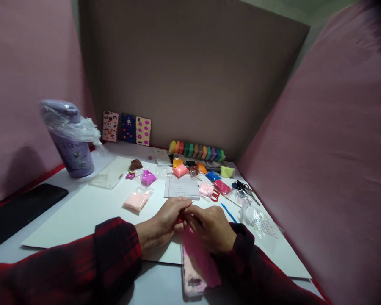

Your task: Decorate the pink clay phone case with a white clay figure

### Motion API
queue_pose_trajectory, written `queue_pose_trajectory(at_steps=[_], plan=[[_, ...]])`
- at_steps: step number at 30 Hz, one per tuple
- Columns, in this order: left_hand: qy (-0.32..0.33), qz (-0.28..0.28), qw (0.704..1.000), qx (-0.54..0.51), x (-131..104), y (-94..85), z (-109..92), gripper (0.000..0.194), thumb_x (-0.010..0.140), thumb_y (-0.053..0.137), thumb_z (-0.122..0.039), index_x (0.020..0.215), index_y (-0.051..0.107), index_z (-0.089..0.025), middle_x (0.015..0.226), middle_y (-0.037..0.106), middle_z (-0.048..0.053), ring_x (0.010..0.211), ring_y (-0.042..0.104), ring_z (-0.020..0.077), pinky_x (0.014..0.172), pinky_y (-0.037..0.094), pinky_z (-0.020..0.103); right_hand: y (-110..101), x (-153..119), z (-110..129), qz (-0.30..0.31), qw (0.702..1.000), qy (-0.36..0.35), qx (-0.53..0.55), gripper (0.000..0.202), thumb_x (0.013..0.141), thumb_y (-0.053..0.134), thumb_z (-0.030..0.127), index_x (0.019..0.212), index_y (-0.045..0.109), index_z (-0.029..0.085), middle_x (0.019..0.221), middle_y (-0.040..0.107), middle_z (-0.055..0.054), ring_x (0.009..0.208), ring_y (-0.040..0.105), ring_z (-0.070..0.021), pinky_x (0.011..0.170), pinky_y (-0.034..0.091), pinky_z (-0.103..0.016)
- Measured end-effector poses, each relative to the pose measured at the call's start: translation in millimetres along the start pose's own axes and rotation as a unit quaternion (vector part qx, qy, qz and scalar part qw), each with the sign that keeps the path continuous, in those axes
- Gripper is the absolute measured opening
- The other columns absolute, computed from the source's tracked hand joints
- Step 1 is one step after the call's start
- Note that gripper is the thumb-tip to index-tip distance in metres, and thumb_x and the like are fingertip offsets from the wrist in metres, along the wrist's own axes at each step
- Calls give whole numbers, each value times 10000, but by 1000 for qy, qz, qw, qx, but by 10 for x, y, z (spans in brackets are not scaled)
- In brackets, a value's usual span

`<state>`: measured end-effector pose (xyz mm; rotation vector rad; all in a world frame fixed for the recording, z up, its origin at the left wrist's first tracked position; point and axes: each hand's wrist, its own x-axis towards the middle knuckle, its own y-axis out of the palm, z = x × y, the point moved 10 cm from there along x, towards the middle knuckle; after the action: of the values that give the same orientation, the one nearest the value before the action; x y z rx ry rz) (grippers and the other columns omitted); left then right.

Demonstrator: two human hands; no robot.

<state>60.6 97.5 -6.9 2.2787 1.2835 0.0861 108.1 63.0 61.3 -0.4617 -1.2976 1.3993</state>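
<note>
My left hand [169, 218] is cupped, palm turned inward, its fingers curled about a small lump of red-pink clay that barely shows. Against it, my right hand [209, 224] pinches at the same clay, with a thin red bit sticking up between the fingertips. Just below both hands lies a phone case [193, 271] spread with light pink and brighter pink clay, its camera opening toward me. My right hand and sleeve hide part of it. A lined notepad [181, 188] is beyond my fingers, and a packet of peach clay [138, 199] lies left of them.
Several clay packets, such as the blue one [213, 176], lie across the white board [82, 220]. Red-handled scissors [215, 195], a blue pen [229, 212] and keys [241, 186] are at right. A purple bottle [71, 144] and black phone [25, 212] stand and lie left. Decorated cases [128, 128] lean behind.
</note>
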Motion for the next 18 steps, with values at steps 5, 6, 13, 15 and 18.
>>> queue_pose_trajectory(at_steps=[5,6,13,15,18], plan=[[2,0,1000,29,-48,42,-9,121,693,546,-195,592,489,-158,523,421,-46,441,358,61,387,172,169,-46,35,-24,2,999,50,-3,149,727,571,117,791,666,212,589,680,-26,533,590,-176,526,245,-253],[1,0,999,32,-50,47,-13,114,693,544,-197,598,493,-159,529,420,-47,441,355,60,388,178,169,-59,39,-36,3,998,58,6,140,718,579,113,777,660,210,579,668,-20,526,578,-170,522,245,-250],[6,17,999,45,-19,58,-38,133,739,549,-234,649,522,-141,532,402,-47,400,313,41,352,132,161,-61,1,-185,25,972,96,213,84,799,577,236,739,618,193,531,595,27,447,477,-100,460,331,-206],[12,20,999,43,-8,49,-35,158,760,547,-253,652,506,-145,529,394,-52,390,319,39,345,136,159,14,-14,-232,37,938,124,321,124,811,557,277,753,611,181,584,626,4,435,473,-95,433,346,-206],[21,27,999,41,4,45,-29,211,788,538,-279,631,476,-153,514,394,-53,377,331,38,338,153,158,109,-16,-247,47,904,149,397,184,819,528,335,745,574,173,542,593,15,365,410,-78,367,324,-200]])
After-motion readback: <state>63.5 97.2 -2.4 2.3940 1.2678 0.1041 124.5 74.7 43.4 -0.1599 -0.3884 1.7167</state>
